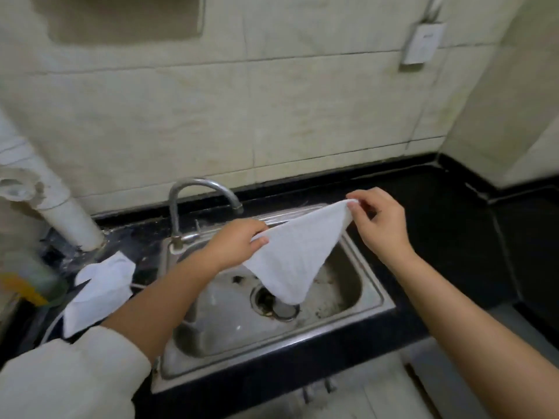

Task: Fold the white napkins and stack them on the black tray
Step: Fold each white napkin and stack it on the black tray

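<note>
**White napkin held taut over the sink**

White cloth, one napkin, hangs in the air between two hands. In the head view, the left hand pinches one top corner between thumb and curled fingers, and the right hand pinches the opposite top corner with thumb and forefinger, its other fingers loosely bent. From the edge stretched between the fingers the cloth drops to a point below them, so it reads as a triangle, probably already doubled or hanging on the diagonal; I cannot tell which. That low tip dangles above the drain of the steel sink, apparently not touching it.

Left of the left fingers and lower, a second napkin lies crumpled on the dark counter beside the sink. No black tray can be made out for certain; something dark lies under that crumpled napkin, partly hidden by the left forearm.

To do this fold well, I judge the hands should keep the top edge tight, lift the tip clear of the grimy basin, and bring the two pinched corners together evenly so the edges match. Laying it flat on a dry part of the counter to the right of the right fingers would give a sharper crease than folding in mid-air
</note>
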{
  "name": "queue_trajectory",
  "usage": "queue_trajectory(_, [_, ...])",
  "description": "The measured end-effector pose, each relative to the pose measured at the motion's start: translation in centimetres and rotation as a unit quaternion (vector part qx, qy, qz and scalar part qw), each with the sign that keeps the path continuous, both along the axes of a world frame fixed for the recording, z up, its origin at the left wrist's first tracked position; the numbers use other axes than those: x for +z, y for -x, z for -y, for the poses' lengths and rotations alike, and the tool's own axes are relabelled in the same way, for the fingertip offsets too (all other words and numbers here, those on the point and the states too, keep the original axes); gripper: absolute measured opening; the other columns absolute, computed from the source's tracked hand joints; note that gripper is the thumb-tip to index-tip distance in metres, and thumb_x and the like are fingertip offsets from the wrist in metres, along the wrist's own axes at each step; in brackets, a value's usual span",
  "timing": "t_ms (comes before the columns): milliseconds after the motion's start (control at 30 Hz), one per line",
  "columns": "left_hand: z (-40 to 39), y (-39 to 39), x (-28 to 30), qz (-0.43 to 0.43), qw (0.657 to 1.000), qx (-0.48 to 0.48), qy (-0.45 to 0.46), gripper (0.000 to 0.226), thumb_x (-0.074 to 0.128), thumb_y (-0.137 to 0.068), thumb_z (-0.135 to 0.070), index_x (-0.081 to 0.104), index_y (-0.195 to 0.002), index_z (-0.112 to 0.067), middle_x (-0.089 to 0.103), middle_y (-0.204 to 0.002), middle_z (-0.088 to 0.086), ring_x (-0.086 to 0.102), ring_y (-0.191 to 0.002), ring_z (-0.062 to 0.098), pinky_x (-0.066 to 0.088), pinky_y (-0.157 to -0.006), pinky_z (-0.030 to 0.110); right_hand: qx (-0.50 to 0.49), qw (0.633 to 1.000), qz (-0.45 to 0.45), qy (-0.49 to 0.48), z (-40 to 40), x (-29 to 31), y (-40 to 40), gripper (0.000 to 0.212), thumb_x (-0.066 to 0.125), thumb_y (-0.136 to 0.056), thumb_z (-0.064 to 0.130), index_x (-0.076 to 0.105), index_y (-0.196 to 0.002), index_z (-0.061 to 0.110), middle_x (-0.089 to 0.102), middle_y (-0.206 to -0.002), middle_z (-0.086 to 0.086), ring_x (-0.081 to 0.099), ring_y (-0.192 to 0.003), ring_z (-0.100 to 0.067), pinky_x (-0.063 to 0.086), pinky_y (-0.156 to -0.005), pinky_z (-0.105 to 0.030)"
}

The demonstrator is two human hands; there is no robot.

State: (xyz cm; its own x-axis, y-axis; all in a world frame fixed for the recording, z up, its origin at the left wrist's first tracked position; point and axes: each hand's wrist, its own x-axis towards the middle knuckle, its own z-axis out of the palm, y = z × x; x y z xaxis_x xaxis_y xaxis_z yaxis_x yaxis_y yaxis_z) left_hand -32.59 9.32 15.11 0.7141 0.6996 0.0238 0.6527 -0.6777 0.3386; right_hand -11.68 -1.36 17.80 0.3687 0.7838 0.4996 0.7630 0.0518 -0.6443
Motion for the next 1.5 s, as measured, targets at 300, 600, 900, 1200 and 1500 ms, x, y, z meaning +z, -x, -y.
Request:
queue_trajectory(300, [12.1,-31.1,1.0,0.091,0.976,-0.197,-0.021,0.026,0.048,-0.095,-0.017,0.064,-0.111,-0.004,0.065,-0.107,0.012,0.057,-0.103,0.026,0.041,-0.083,0.03,-0.329,0.942,-0.063,0.014,22.0,-0.6,-26.9,0.022,0.05,-0.09,0.007,0.065,-0.104,0.001,0.056,-0.091,-0.003,0.05,-0.087,-0.014,0.038,-0.079,-0.026])
queue_trajectory(600, [27.5,-59.6,0.7,0.064,0.948,-0.291,-0.114,0.026,0.04,-0.094,-0.011,0.065,-0.101,-0.007,0.062,-0.101,0.013,0.052,-0.1,0.029,0.044,-0.074,0.039,-0.514,0.85,-0.075,0.09,40.4,-1.4,-46.4,0.023,0.048,-0.087,0.004,0.065,-0.1,-0.002,0.067,-0.102,-0.02,0.059,-0.098,-0.033,0.039,-0.075,-0.027])
queue_trajectory(900, [34.4,-74.4,-0.7,0.113,0.93,-0.348,0.029,0.027,0.044,-0.094,-0.014,0.067,-0.096,0.001,0.063,-0.093,0.013,0.056,-0.087,0.025,0.036,-0.069,0.027,-0.625,0.77,-0.105,0.075,48.0,-1.9,-55.5,0.02,0.048,-0.085,-0.001,0.066,-0.089,-0.006,0.067,-0.091,-0.024,0.059,-0.092,-0.034,0.033,-0.07,-0.024])
queue_trajectory(1200, [34.3,-81.6,-3.8,0.052,0.874,-0.483,0.018,0.023,0.048,-0.095,-0.018,0.066,-0.102,-0.006,0.064,-0.103,0.012,0.057,-0.101,0.027,0.043,-0.083,0.034,-0.65,0.735,-0.091,0.168,49.5,-5.3,-57.8,0.018,0.053,-0.084,0.002,0.067,-0.094,-0.002,0.068,-0.098,-0.02,0.06,-0.094,-0.032,0.039,-0.075,-0.028])
queue_trajectory(1500, [33.4,-78.8,-10.5,-0.443,0.65,-0.615,0.055,0.022,0.054,-0.091,-0.015,0.064,-0.105,-0.001,0.062,-0.094,0.014,0.055,-0.077,0.015,0.037,-0.065,0.016,-0.27,0.696,-0.428,0.509,50.7,-13.7,-52.5,0.03,0.052,-0.085,-0.002,0.052,-0.066,0.021,0.057,-0.063,0.001,0.057,-0.044,0.003,0.046,-0.048,-0.01])
